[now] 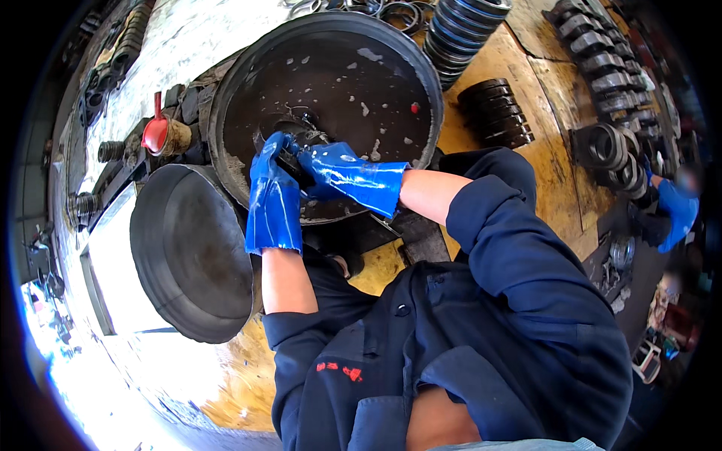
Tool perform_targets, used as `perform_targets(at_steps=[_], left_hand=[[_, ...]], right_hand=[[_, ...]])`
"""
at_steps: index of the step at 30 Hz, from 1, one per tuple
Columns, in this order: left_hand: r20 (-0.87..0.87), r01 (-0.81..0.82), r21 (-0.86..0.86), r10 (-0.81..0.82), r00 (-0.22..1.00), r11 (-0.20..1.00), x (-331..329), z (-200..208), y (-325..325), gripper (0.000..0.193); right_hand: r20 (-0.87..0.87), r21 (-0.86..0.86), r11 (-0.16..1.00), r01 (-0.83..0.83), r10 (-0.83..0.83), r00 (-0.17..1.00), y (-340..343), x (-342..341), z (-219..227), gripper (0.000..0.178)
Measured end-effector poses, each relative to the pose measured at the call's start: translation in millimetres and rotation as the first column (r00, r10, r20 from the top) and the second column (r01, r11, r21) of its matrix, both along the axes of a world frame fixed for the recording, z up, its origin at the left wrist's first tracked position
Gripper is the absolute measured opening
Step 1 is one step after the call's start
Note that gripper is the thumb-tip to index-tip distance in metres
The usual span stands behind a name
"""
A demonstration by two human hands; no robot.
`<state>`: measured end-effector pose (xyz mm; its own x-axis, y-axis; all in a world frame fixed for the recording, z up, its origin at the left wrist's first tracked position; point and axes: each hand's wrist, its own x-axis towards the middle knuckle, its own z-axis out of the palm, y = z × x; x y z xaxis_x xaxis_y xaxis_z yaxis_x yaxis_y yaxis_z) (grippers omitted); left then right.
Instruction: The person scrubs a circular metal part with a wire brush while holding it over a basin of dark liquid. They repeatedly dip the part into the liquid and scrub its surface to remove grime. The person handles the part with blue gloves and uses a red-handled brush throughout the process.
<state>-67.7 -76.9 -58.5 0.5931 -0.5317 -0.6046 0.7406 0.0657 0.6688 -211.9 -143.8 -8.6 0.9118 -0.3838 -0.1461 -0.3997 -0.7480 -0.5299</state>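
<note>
A large round metal basin (222, 98) holds dark liquid with patches of pale foam and a small red spot floating on it. My hands are together over its near side, both in long blue rubber gloves. Between them is a dark, wet metal part (295, 164) with a curved edge; the gloves hide much of it, so its exact kind is unclear. My left hand (274, 169) is closed on its left side, fingers pointing away from me. From the right, my right hand (331, 167) reaches across and grips the same part.
An empty round metal tub (192, 252) leans at the basin's left. Beyond it lies a red-handled scoop (156, 131). Stacked dark metal rings (462, 34) stand behind right, with another ring stack (495, 113) nearer. More metal parts (602, 60) line the far right, near another person's blue glove (678, 212).
</note>
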Motion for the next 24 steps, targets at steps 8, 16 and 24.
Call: perform_targets(at_steps=[8, 16, 24], left_hand=[[0.246, 0.185, 0.086, -0.201, 0.948, 0.979, -49.1, 42.6, 27.9, 0.028], [0.226, 0.256, 0.018, -0.253, 0.941, 0.967, -65.9, 27.5, 1.4, 0.033], [0.169, 0.271, 0.090, -0.283, 0.944, 0.958, -52.9, -2.0, 1.2, 0.038]], right_hand=[[-0.253, 0.195, 0.971, 0.138, -0.086, 0.964, -81.6, -56.8, -8.6, 0.057], [-0.225, 0.484, 0.486, 0.728, -0.735, 0.640, -186.1, -129.0, -93.1, 0.034], [-0.471, 0.196, 0.434, 0.879, -0.744, 0.473, -199.8, -131.6, -162.0, 0.050]])
